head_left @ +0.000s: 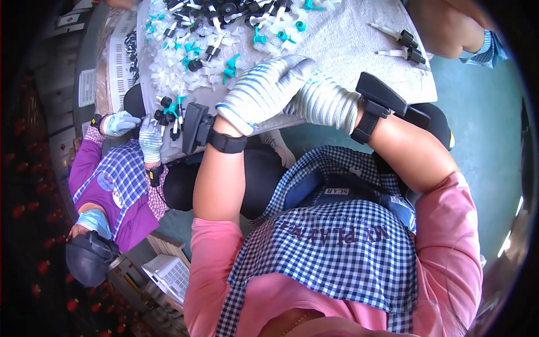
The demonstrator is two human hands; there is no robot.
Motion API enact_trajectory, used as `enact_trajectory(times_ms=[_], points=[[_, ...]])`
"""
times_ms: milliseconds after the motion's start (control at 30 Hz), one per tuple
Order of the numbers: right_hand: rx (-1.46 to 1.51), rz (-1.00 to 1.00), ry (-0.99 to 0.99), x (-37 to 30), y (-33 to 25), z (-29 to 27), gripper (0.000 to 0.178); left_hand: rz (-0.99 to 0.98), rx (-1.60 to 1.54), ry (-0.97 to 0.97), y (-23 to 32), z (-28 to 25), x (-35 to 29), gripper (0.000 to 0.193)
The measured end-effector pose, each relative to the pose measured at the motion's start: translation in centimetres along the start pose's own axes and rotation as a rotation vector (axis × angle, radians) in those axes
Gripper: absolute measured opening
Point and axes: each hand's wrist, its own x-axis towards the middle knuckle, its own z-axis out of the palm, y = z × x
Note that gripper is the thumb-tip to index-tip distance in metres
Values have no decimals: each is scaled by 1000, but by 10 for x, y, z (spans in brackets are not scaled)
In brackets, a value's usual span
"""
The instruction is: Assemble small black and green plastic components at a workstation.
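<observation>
My left hand [259, 94] and my right hand [327, 102], in striped knit gloves, meet over the near edge of the white-covered table [348, 50]. Both are curled closed against each other, and their overlapping fingers conceal anything between them. Just beyond the left hand lies a teal plastic pump part [231, 68], at the edge of a big heap of clear, white, black and teal plastic pump parts [193, 62]. Two black pump heads [405, 38] with white stems lie apart from the heap, at the far right of the table.
On the left a co-worker [120, 180] in a checked apron handles something near a small cluster of black and teal parts [168, 111]. Another person's bare arm [449, 33] rests past the right corner. White slotted crates [168, 275] stand on the floor at lower left.
</observation>
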Motion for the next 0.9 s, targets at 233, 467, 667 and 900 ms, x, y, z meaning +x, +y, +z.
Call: enact_trajectory(times_ms=[233, 467, 667, 900], points=[[-64, -69, -239, -12, 1, -25, 29, -655, -54, -100, 30, 2, 36, 58], [-573, 10, -660, 8, -33, -27, 27, -656, 19, 23, 21, 15, 13, 54], [-90, 8, -267, 1, -7, -6, 20, -750, -190, 170, 22, 9, 13, 57], [-32, 73, -211, 4, -5, -24, 15, -730, -195, 214, 23, 5, 24, 55]])
